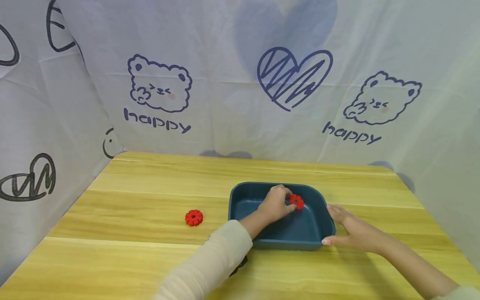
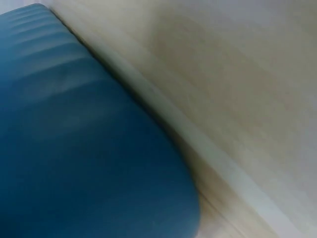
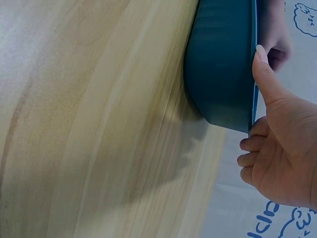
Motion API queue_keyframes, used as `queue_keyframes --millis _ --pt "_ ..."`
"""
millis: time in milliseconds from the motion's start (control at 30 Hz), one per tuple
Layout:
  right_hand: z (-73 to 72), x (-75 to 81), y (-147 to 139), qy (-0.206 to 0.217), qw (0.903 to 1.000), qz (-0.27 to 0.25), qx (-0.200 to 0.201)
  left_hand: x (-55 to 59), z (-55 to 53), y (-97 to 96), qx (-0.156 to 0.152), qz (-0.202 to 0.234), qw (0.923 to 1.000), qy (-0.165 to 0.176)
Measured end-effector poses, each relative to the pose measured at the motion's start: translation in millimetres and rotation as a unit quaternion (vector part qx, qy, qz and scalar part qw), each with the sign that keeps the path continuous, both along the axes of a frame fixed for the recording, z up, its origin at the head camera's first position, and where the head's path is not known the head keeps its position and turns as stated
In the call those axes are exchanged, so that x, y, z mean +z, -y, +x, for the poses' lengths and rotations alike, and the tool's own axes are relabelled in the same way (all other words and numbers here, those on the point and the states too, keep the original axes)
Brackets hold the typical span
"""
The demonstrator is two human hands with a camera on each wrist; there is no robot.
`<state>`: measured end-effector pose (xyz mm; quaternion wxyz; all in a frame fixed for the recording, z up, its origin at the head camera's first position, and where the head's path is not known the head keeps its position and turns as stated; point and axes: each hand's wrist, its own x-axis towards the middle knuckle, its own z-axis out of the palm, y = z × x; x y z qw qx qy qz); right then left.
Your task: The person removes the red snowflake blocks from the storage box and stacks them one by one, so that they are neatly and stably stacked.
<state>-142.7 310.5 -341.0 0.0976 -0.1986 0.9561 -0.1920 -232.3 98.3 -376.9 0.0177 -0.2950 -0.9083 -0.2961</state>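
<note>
A dark blue-green rectangular bin stands on the wooden table. My left hand reaches over its near wall and, inside it, pinches a red notched plastic disc between thumb and fingers. At the bin's right end, my right hand grips the rim, with the thumb at the near corner and the fingers farther back. The right wrist view shows this thumb against the rim and the other fingers curled by the corner. Only the bin's ribbed outer wall shows in the left wrist view.
A second red notched disc lies on the table, left of the bin. Part of a black object shows beside the left sleeve. A white printed cloth hangs behind the table.
</note>
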Motion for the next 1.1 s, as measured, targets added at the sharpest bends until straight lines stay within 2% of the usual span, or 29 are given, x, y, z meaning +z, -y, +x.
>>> queue_keyframes --millis 267,333,533,833,1100 --pt "-0.4 -1.0 1.5 0.005 1.0 0.004 -0.004 4.8 3.1 14.3 -0.041 0.066 0.9968 -0.016" --pt "-0.6 -1.3 1.7 0.005 1.0 0.004 -0.004 5.2 3.7 19.4 -0.052 0.083 0.9946 -0.032" --pt "0.0 -1.2 1.3 0.001 1.0 0.001 -0.003 8.2 5.4 32.5 -0.061 0.126 0.9882 -0.062" --pt "0.4 -1.5 -0.2 0.002 1.0 -0.007 0.0 8.4 8.7 44.4 -0.065 0.135 0.9859 -0.075" --pt "0.3 -1.9 -1.0 -0.004 1.0 -0.006 0.003 4.7 10.8 56.2 -0.083 0.146 0.9779 -0.123"
